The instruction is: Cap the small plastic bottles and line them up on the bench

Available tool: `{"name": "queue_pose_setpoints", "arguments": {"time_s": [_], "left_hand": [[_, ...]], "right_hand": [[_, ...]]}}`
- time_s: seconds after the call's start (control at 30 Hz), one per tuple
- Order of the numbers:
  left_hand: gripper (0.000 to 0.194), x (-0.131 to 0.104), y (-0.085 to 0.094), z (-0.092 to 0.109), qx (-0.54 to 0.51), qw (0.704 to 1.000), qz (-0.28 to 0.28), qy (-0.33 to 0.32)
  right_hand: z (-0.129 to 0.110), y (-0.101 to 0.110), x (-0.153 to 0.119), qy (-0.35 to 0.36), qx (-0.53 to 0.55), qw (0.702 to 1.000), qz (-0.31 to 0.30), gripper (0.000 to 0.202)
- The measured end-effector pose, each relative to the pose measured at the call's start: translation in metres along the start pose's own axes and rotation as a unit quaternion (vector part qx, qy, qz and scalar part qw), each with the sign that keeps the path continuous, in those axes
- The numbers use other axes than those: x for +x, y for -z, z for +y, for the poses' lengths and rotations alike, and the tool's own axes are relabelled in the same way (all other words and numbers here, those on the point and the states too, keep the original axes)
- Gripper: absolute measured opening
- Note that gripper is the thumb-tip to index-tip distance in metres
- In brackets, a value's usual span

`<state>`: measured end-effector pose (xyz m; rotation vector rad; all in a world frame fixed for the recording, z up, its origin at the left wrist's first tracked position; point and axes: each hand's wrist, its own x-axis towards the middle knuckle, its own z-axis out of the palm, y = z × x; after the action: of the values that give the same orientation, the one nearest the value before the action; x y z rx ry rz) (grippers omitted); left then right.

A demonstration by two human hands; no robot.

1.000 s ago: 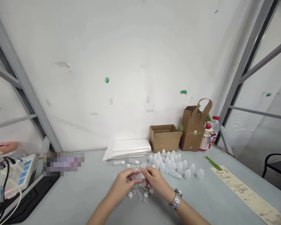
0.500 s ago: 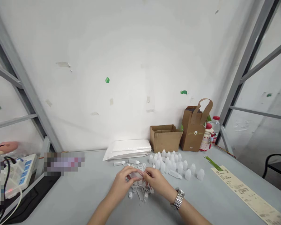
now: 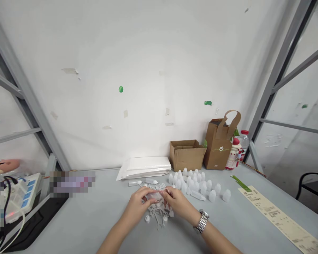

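Over a small pile of white corded pieces with rings [image 3: 158, 216], my left hand [image 3: 137, 204] is closed, thumb and fingers around a small translucent plastic bottle [image 3: 153, 196]. My right hand [image 3: 179, 204], with a metal watch on its wrist, pinches at the bottle's right end; what its fingertips hold is hidden. Both hands nearly touch. Two white caps [image 3: 147, 218] lie at the near edge of the pile. Beyond it lie two slim clear bottles [image 3: 134, 183]. Several frosted bottles [image 3: 194, 186] stand to the right, one slim bottle [image 3: 198, 195] lying among them.
Along the wall are white padded envelopes [image 3: 145, 164], an open cardboard box [image 3: 187, 157], a brown paper bag [image 3: 217, 151] and a red-capped bottle [image 3: 244, 141]. A long printed paper strip [image 3: 278, 215] lies right. A power strip [image 3: 29, 194] with cables is at left.
My right fingertips have shifted slightly at the bottle's end, and a thin white loop seen there before is no longer visible. My left hand has hardly moved.
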<state>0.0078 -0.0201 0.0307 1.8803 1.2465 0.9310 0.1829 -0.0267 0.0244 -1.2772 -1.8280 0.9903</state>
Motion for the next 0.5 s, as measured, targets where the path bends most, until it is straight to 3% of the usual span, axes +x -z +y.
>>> {"name": "queue_pose_setpoints", "arguments": {"time_s": [0.13, 0.27, 0.5], "left_hand": [[0.021, -0.0007, -0.0003, 0.0017, -0.002, 1.000, -0.004, 0.001], [0.022, -0.0001, 0.0004, 0.0020, -0.002, 1.000, -0.010, 0.025], [0.021, 0.0003, -0.0006, 0.0007, 0.007, 1.000, 0.006, -0.013]], "right_hand": [[0.0005, -0.0024, 0.0005, -0.015, 0.018, 1.000, -0.002, 0.029], [-0.0015, -0.0011, 0.0004, 0.025, 0.022, 0.999, 0.013, 0.017], [0.0018, -0.0023, 0.0020, -0.009, 0.026, 1.000, 0.004, 0.032]]}}
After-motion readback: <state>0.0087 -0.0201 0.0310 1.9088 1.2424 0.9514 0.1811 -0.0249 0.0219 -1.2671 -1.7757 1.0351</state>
